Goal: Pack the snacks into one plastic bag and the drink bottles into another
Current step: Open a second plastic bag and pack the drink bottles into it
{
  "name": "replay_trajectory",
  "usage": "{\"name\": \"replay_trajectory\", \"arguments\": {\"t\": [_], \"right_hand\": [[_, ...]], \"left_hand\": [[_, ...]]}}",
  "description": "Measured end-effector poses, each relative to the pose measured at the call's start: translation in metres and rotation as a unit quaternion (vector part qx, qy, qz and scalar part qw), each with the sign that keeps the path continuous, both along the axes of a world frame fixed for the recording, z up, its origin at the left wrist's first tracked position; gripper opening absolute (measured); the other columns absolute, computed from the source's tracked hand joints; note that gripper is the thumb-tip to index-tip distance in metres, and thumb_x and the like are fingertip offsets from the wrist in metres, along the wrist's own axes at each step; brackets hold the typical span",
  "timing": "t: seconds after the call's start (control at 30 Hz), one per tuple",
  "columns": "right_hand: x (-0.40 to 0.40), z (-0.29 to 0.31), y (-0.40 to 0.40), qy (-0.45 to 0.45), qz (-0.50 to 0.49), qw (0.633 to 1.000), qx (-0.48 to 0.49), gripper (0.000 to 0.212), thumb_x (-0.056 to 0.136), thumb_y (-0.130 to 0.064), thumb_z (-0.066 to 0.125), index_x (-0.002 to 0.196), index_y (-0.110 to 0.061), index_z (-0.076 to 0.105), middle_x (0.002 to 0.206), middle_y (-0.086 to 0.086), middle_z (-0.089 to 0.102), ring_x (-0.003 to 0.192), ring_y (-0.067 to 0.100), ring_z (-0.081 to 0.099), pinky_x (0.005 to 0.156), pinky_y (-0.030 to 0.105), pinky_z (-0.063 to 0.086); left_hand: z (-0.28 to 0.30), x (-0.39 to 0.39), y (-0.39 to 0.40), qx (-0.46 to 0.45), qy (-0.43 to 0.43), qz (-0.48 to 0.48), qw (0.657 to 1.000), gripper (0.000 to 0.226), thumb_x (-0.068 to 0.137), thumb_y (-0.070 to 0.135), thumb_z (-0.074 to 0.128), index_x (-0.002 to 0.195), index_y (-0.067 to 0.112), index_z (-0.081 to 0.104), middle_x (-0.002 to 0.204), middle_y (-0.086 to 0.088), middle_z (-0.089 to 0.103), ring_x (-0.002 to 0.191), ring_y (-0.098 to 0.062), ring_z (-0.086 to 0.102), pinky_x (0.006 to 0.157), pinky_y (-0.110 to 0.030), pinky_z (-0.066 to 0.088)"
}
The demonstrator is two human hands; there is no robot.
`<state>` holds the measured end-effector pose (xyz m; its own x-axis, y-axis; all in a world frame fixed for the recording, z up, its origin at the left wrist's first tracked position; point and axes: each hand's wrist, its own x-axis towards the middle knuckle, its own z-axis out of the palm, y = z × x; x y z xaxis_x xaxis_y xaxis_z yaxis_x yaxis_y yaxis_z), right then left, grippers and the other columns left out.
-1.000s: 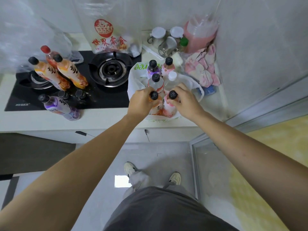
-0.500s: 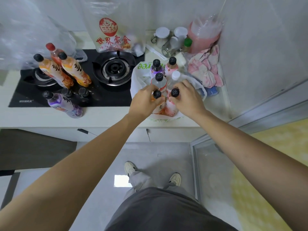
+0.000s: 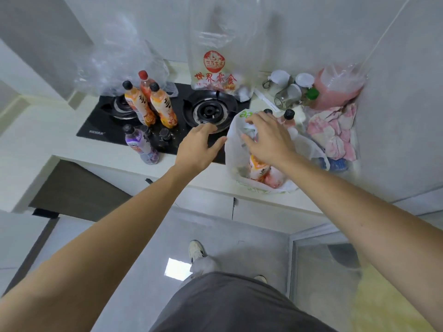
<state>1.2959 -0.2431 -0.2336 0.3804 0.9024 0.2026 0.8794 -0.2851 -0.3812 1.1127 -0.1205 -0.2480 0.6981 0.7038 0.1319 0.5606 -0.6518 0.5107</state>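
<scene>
counter (image 3: 196,174) | stove (image 3: 134,127), white bag (image 3: 233,149), pink cloth (image 3: 333,134), jars (image 3: 287,93)

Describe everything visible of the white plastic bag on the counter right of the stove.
The white plastic bag is thin, crinkled film with green lettering near its rim. It stands open on the counter, holding upright bottles, orange and pink labels showing through its mouth. The right hand rests over its opening; the left hand hovers just beside it.

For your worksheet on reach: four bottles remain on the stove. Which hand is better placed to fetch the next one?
Probably the left hand: it is open, empty and nearer the purple bottle. The right hand is over the white bag.
</scene>
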Motion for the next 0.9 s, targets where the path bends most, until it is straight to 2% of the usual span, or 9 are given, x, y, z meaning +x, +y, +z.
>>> {"name": "replay_trajectory", "arguments": {"t": [0.13, 0.23, 0.33, 0.47, 0.7, 0.8, 0.9], "right_hand": [[-0.028, 0.008, 0.047, 0.018, 0.054, 0.998, -0.001, 0.041, 0.095, -0.039, 0.065, 0.129, -0.017, 0.057, 0.126, 0.0, 0.061, 0.121, 0.024, 0.054, 0.089, 0.043, 0.051], [-0.051, 0.009, 0.086, 0.022, 0.083, 0.996, -0.005, 0.042, 0.094, -0.041, 0.067, 0.128, -0.017, 0.057, 0.125, 0.0, 0.062, 0.12, 0.025, 0.054, 0.09, 0.047, 0.053], [-0.071, 0.005, 0.126, 0.027, 0.098, 0.995, -0.013, 0.044, 0.093, -0.044, 0.067, 0.128, -0.018, 0.057, 0.125, 0.0, 0.062, 0.12, 0.025, 0.056, 0.09, 0.045, 0.053], [-0.095, -0.002, 0.18, 0.056, 0.114, 0.991, -0.039, 0.051, 0.094, -0.046, 0.067, 0.135, -0.018, 0.054, 0.131, 0.002, 0.06, 0.123, 0.025, 0.057, 0.094, 0.046, 0.053], [-0.106, -0.023, 0.286, 0.11, 0.056, 0.99, -0.071, 0.057, 0.094, -0.042, 0.068, 0.14, -0.016, 0.047, 0.136, 0.009, 0.055, 0.126, 0.033, 0.056, 0.098, 0.046, 0.051], [-0.105, -0.032, 0.321, 0.139, 0.024, 0.987, -0.081, 0.068, 0.092, -0.043, 0.071, 0.146, -0.014, 0.041, 0.144, 0.013, 0.051, 0.133, 0.035, 0.052, 0.102, 0.046, 0.045], [-0.103, -0.044, 0.345, 0.148, 0.014, 0.984, -0.1, 0.066, 0.092, -0.044, 0.068, 0.146, -0.015, 0.042, 0.144, 0.012, 0.053, 0.134, 0.036, 0.053, 0.105, 0.048, 0.046]], "left_hand": [[0.009, -0.038, 0.025, 0.01, 0.011, 0.055, 0.998, 0.049, 0.099, 0.056, 0.052, 0.134, 0.021, 0.056, 0.132, 0.001, 0.062, 0.124, -0.019, 0.054, 0.096, -0.042, 0.052], [0.011, -0.067, 0.051, 0.017, 0.007, 0.094, 0.995, 0.049, 0.099, 0.056, 0.052, 0.134, 0.022, 0.056, 0.131, 0.002, 0.063, 0.122, -0.018, 0.054, 0.093, -0.038, 0.052], [0.009, -0.092, 0.083, 0.04, 0.013, 0.121, 0.992, 0.045, 0.098, 0.055, 0.052, 0.128, 0.023, 0.058, 0.123, 0.002, 0.064, 0.116, -0.019, 0.054, 0.09, -0.041, 0.052], [0.004, -0.12, 0.131, 0.05, 0.034, 0.144, 0.988, 0.048, 0.097, 0.053, 0.054, 0.132, 0.021, 0.057, 0.121, -0.001, 0.063, 0.117, -0.024, 0.052, 0.091, -0.044, 0.049], [-0.019, -0.145, 0.194, -0.015, 0.06, 0.116, 0.991, 0.052, 0.097, 0.053, 0.057, 0.137, 0.022, 0.053, 0.127, 0.0, 0.058, 0.118, -0.019, 0.051, 0.082, -0.03, 0.041], [-0.04, -0.15, 0.204, -0.056, 0.067, 0.082, 0.993, 0.053, 0.095, 0.055, 0.059, 0.137, 0.024, 0.053, 0.129, 0.002, 0.058, 0.117, -0.018, 0.054, 0.083, -0.03, 0.047], [-0.053, -0.155, 0.211, -0.09, 0.041, 0.07, 0.993, 0.048, 0.095, 0.049, 0.064, 0.134, 0.025, 0.051, 0.129, 0.003, 0.06, 0.116, -0.017, 0.057, 0.088, -0.03, 0.049]]}}
